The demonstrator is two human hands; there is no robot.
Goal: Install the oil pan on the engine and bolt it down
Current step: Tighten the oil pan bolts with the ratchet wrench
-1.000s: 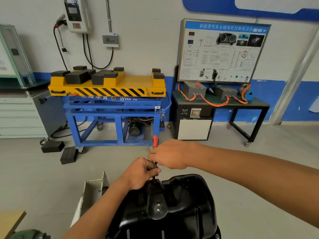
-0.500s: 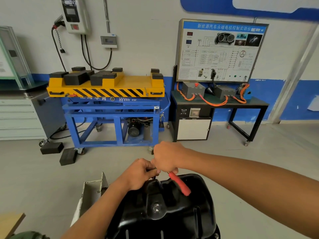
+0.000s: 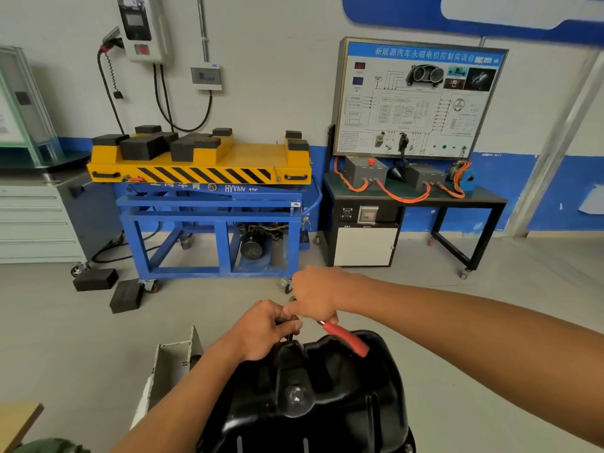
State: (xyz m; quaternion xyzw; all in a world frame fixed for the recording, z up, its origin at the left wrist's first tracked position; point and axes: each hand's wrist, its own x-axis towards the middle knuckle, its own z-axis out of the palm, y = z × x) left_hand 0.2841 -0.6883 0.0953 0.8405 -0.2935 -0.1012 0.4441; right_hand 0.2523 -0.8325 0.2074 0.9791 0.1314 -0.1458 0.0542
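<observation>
Pan [image 3: 327, 393] lies near centre, dome up, presumably on the engine. Left hand [image 3: 268, 328] curls round the upright stem of the ratchet [image 3: 348, 340] at the pan's far rim; the bolt is hidden beneath. Right hand [image 3: 315, 299], touching it on the far side, grips the ratchet head, red handle slanting near-right over the pan.
</observation>
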